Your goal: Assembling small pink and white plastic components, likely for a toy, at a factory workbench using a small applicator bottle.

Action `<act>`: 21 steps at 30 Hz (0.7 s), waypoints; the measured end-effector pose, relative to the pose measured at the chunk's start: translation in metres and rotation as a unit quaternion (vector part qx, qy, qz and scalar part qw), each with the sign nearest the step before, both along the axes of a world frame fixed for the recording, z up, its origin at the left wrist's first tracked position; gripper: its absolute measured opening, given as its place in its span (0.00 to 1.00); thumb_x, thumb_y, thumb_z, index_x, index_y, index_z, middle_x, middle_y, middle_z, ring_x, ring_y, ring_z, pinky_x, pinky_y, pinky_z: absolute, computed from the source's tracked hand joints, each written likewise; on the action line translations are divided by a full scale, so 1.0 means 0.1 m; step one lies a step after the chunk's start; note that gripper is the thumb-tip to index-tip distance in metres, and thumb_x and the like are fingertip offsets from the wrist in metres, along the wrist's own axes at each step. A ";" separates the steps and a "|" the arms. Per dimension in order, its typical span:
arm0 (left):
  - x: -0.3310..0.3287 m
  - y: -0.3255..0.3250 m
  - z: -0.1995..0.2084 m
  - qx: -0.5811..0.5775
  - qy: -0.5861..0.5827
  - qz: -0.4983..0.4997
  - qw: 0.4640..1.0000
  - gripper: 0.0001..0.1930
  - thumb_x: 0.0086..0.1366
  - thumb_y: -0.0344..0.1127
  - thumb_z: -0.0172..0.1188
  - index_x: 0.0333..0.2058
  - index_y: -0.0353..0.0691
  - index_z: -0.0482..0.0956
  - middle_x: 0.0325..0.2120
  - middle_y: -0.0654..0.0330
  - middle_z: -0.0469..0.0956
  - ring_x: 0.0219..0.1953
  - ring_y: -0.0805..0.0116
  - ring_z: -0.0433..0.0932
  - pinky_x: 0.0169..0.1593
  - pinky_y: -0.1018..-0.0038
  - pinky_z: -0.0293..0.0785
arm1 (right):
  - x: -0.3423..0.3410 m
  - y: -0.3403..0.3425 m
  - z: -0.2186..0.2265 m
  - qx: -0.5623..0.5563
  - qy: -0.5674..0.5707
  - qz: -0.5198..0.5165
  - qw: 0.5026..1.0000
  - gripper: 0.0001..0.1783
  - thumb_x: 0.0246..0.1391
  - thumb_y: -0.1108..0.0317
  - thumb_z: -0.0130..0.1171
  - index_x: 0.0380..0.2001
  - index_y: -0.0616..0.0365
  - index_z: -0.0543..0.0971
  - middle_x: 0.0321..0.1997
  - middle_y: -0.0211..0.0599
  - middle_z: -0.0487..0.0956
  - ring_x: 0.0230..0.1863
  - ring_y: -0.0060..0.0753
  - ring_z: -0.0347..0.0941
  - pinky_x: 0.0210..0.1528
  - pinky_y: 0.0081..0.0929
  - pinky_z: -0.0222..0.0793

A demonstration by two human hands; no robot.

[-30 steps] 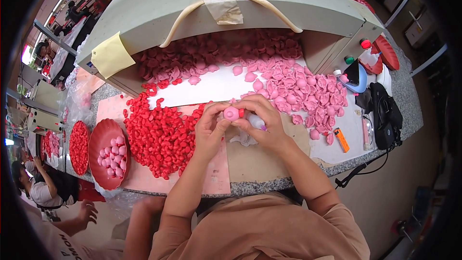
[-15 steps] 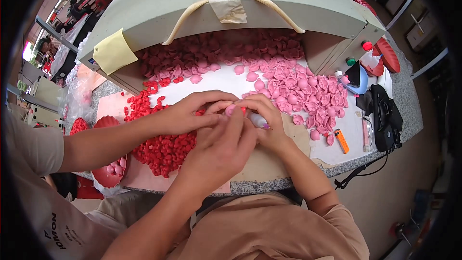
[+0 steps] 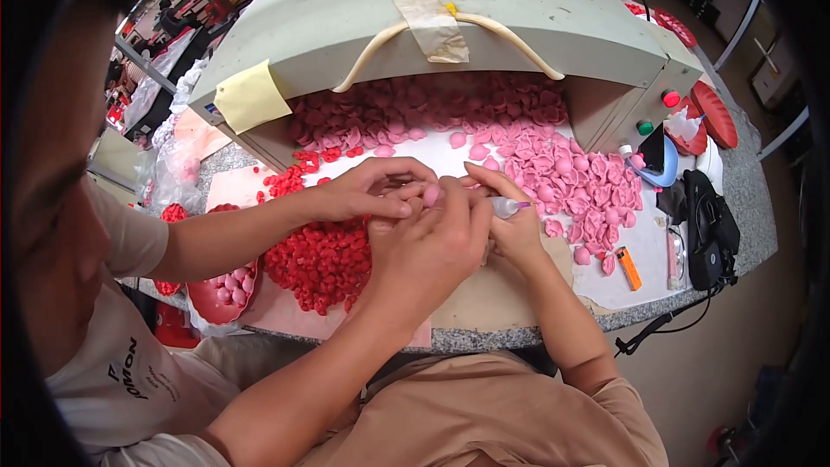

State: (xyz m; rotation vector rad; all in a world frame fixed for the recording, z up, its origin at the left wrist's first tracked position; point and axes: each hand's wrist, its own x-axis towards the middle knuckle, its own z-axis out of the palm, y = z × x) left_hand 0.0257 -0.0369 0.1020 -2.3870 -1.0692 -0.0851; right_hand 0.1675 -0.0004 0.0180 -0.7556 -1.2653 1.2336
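While a co-worker's left hand (image 3: 373, 188) and right hand (image 3: 432, 242) pinch a small pink round piece (image 3: 431, 195), the person's own right hand (image 3: 519, 235) grips a translucent bottle (image 3: 503, 207) just beside them.
The pink piece is at the co-worker's fingertips, over the worktable (image 3: 484, 316) and before the opening of a grey cabinet (image 3: 519, 39); the person's own left hand is largely hidden behind the co-worker's hands, so its state cannot be told. The bottle's purple tip points right, toward a heap of pink petal-like pieces (image 3: 575, 182); a heap of red pieces (image 3: 320, 264) lies left of the hands.
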 end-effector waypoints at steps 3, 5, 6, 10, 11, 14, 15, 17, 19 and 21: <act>0.11 0.02 -0.05 0.147 0.105 -0.003 0.984 0.13 0.52 0.33 0.53 0.36 0.32 0.75 0.38 0.53 0.72 0.41 0.68 0.73 0.38 0.80 0.72 | 0.02 -0.01 -0.09 -0.007 -0.003 -0.028 1.000 0.21 0.51 0.79 0.54 0.51 0.63 0.72 0.44 0.37 0.76 0.42 0.21 0.72 0.46 0.19 0.68; 0.10 0.03 -0.15 0.150 0.096 0.022 0.984 0.13 0.52 0.32 0.53 0.36 0.31 0.74 0.37 0.54 0.73 0.40 0.74 0.74 0.39 0.84 0.71 | 0.00 -0.02 -0.05 -0.002 -0.003 -0.017 1.000 0.21 0.51 0.79 0.54 0.51 0.63 0.72 0.43 0.37 0.77 0.42 0.21 0.72 0.46 0.19 0.68; 0.08 0.01 -0.11 0.154 0.097 0.027 0.983 0.13 0.52 0.32 0.53 0.36 0.31 0.74 0.37 0.54 0.73 0.40 0.74 0.74 0.39 0.84 0.71 | -0.01 -0.03 -0.01 0.001 -0.007 -0.010 1.000 0.21 0.52 0.78 0.55 0.51 0.63 0.72 0.42 0.36 0.77 0.42 0.21 0.72 0.46 0.19 0.68; 0.03 0.00 -0.05 0.249 0.281 0.009 0.927 0.10 0.57 0.29 0.52 0.36 0.30 0.75 0.34 0.55 0.74 0.40 0.74 0.74 0.40 0.85 0.71 | 0.00 0.00 0.01 -0.004 -0.015 0.023 1.000 0.21 0.52 0.77 0.56 0.51 0.63 0.72 0.42 0.36 0.76 0.42 0.20 0.71 0.45 0.19 0.68; 0.02 0.01 -0.09 0.291 0.356 0.015 0.888 0.09 0.59 0.29 0.52 0.36 0.30 0.75 0.34 0.56 0.75 0.39 0.74 0.74 0.41 0.85 0.71 | 0.02 0.02 -0.01 0.006 -0.022 0.009 1.000 0.21 0.52 0.77 0.57 0.51 0.63 0.72 0.42 0.35 0.76 0.41 0.20 0.71 0.44 0.18 0.68; 0.00 0.05 -0.20 0.397 0.558 0.025 0.728 0.08 0.65 0.30 0.51 0.38 0.30 0.76 0.33 0.60 0.76 0.35 0.76 0.75 0.41 0.85 0.72 | 0.05 0.03 0.00 0.019 -0.026 -0.025 0.999 0.21 0.52 0.77 0.57 0.51 0.63 0.72 0.40 0.33 0.76 0.39 0.19 0.70 0.43 0.16 0.68; -0.01 0.08 -0.18 0.382 0.480 0.010 0.790 0.07 0.61 0.26 0.56 0.37 0.29 0.76 0.33 0.59 0.76 0.35 0.76 0.75 0.41 0.84 0.72 | 0.06 0.03 0.01 0.026 -0.021 -0.045 0.998 0.21 0.52 0.77 0.57 0.51 0.63 0.72 0.39 0.31 0.76 0.37 0.18 0.70 0.42 0.15 0.68; 0.01 0.04 -0.12 0.388 0.498 0.018 0.775 0.07 0.61 0.26 0.56 0.36 0.28 0.76 0.33 0.58 0.76 0.35 0.75 0.75 0.41 0.83 0.72 | 0.10 0.04 0.01 0.031 -0.027 -0.066 0.997 0.21 0.52 0.76 0.57 0.51 0.63 0.72 0.37 0.31 0.75 0.37 0.19 0.70 0.41 0.15 0.68; 0.01 0.01 -0.06 0.393 0.515 0.021 0.762 0.07 0.60 0.26 0.57 0.36 0.28 0.76 0.33 0.58 0.76 0.36 0.75 0.75 0.41 0.83 0.72 | 0.13 0.05 0.00 0.034 -0.032 -0.089 0.995 0.21 0.53 0.76 0.56 0.52 0.63 0.71 0.36 0.31 0.74 0.36 0.19 0.70 0.40 0.15 0.68; -0.01 -0.01 -0.02 0.406 0.523 0.019 0.749 0.07 0.59 0.26 0.58 0.36 0.28 0.77 0.32 0.58 0.76 0.36 0.74 0.75 0.41 0.82 0.73 | 0.17 0.07 0.00 0.045 0.000 -0.125 0.991 0.20 0.54 0.75 0.56 0.50 0.64 0.72 0.35 0.30 0.73 0.34 0.18 0.69 0.37 0.14 0.68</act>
